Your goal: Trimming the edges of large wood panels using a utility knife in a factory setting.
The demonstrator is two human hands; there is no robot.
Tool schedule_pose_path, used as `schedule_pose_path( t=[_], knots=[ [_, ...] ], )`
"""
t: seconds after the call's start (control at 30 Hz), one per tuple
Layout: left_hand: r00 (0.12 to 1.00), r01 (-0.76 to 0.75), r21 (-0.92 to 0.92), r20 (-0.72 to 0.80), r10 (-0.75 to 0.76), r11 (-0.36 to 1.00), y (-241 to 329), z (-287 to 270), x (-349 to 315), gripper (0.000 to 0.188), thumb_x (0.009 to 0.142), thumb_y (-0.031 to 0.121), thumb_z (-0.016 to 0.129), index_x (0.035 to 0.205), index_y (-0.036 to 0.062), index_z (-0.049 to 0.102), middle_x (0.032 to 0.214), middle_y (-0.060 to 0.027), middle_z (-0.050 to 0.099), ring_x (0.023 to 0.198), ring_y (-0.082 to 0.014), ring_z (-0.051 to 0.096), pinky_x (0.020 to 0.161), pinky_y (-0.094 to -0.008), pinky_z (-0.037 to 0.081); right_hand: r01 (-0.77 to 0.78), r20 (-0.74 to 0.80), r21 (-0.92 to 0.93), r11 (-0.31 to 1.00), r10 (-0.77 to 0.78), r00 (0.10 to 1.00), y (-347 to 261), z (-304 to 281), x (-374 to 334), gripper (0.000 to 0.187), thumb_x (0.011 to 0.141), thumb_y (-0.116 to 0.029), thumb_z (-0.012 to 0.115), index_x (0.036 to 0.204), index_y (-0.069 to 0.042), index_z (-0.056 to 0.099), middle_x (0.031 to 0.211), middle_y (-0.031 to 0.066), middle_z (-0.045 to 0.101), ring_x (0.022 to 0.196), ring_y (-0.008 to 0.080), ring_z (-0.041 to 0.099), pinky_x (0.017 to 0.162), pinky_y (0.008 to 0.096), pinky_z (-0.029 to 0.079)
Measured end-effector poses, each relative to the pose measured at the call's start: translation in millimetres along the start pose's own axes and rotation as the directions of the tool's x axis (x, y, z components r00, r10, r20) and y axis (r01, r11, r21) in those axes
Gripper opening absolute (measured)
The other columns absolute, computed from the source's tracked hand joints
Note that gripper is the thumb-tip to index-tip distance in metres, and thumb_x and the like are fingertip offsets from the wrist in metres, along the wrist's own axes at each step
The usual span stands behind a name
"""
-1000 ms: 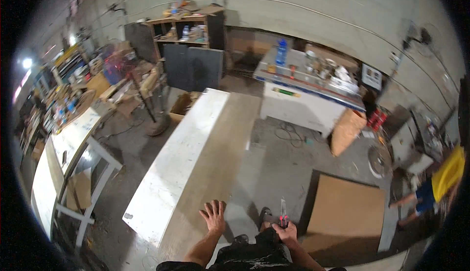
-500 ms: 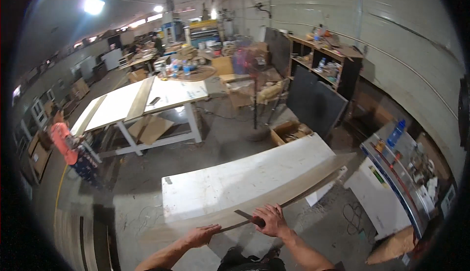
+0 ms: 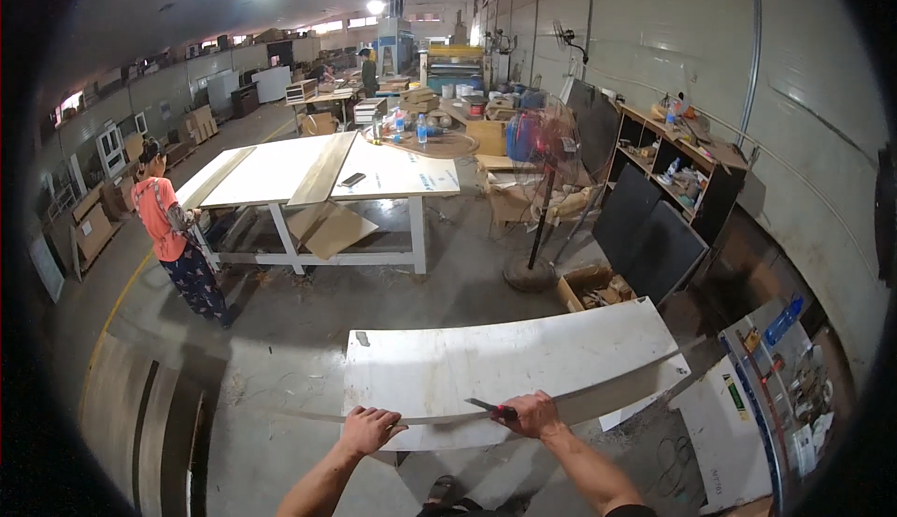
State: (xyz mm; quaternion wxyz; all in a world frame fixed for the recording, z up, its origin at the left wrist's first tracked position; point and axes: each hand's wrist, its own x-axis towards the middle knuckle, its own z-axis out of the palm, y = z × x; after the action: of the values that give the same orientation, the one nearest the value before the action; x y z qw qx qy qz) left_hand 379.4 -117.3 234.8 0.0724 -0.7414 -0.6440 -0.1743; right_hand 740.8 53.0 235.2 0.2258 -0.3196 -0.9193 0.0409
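Observation:
A long, narrow grey-brown board (image 3: 612,397) runs crosswise in front of me, turned up on its edge along a white panel (image 3: 505,349). My left hand (image 3: 370,428) grips the board's edge left of the middle, fingers over the top and the thumb beneath. In my right hand (image 3: 534,414) is a knife-like tool (image 3: 484,406) with a flat dark blade and a red handle. The blade points left, just above the board. That fist also rests against the board; whether some fingers hold it too, I cannot tell.
Long boards (image 3: 140,424) lie at lower left. A person in a pink top stands at a white worktable (image 3: 392,167). A standing fan (image 3: 537,209) and a carton of scraps (image 3: 598,288) are beyond the panel. A cluttered bench (image 3: 775,377) stands right.
The board has tipped from showing its broad face to standing more on edge. My left hand has risen and moved slightly left; my right moved slightly right. The view has swung left.

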Motion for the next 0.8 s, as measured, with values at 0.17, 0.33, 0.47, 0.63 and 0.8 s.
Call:
schedule_pose_path(
  t=[0.17, 0.33, 0.47, 0.63, 0.8],
  knots=[
    [0.997, -0.005, -0.002, -0.075, 0.005, 1.000, -25, -33, 5, 0.035, 0.088, 0.055, 0.071, 0.096, 0.0206, 0.076, 0.084, 0.0044, 0.074, 0.075, -0.0167, 0.069, 0.072, -0.0353, 0.045, -0.118, 0.093, 0.064, 0.991, 0.111, 0.989, -38, -28, 0, 0.020, 0.084, -0.045, 0.076, 0.087, -0.025, 0.077, 0.075, -0.0019, 0.072, 0.067, 0.0234, 0.069, 0.056, 0.0387, 0.049],
    [0.980, -0.064, 0.106, -0.181, 0.082, 0.992, -12, -127, 52, 0.038, 0.086, 0.056, 0.072, 0.101, 0.0210, 0.076, 0.108, 0.0049, 0.073, 0.107, -0.0152, 0.065, 0.107, -0.0517, 0.034, -0.327, 0.099, 0.233, 0.916, 0.312, 0.945, -85, -74, -8, 0.026, 0.082, -0.038, 0.080, 0.080, -0.014, 0.069, 0.072, 0.0085, 0.069, 0.062, 0.0318, 0.067, 0.059, 0.0423, 0.052],
    [0.601, 0.116, -0.065, -0.790, -0.122, 0.991, -6, -115, 57, 0.069, 0.082, 0.041, 0.083, 0.139, 0.0151, 0.055, 0.154, -0.0196, 0.042, 0.142, -0.0386, 0.039, 0.119, -0.0652, 0.019, -0.390, -0.131, 0.352, 0.851, 0.457, 0.879, -77, -57, -42, 0.023, 0.083, -0.024, 0.079, 0.083, -0.004, 0.068, 0.065, 0.0073, 0.066, 0.050, 0.0223, 0.062, 0.052, 0.0370, 0.051],
    [0.708, 0.351, -0.767, -0.158, -0.688, 0.537, 44, -2, -7, 0.096, 0.078, 0.026, 0.085, 0.154, -0.0011, 0.034, 0.159, -0.0267, 0.034, 0.150, -0.0428, 0.029, 0.124, -0.0515, 0.021, -0.443, -0.137, 0.797, 0.411, 0.837, 0.530, -78, -90, -57, 0.017, 0.089, -0.011, 0.073, 0.098, 0.002, 0.066, 0.086, 0.0068, 0.068, 0.075, 0.0191, 0.067, 0.068, 0.0353, 0.056],
    [0.962, 0.198, -0.612, 0.273, -0.030, 0.766, 115, 161, -115, 0.071, 0.083, 0.051, 0.077, 0.144, 0.0205, 0.057, 0.141, -0.0109, 0.061, 0.133, -0.0330, 0.055, 0.114, -0.0586, 0.033, -0.025, -0.249, 0.955, 0.296, 0.844, 0.475, -72, -117, -56, 0.058, 0.101, -0.045, 0.058, 0.138, -0.002, 0.047, 0.129, 0.0139, 0.055, 0.118, 0.0269, 0.056, 0.098, 0.0457, 0.048]
  ],
)
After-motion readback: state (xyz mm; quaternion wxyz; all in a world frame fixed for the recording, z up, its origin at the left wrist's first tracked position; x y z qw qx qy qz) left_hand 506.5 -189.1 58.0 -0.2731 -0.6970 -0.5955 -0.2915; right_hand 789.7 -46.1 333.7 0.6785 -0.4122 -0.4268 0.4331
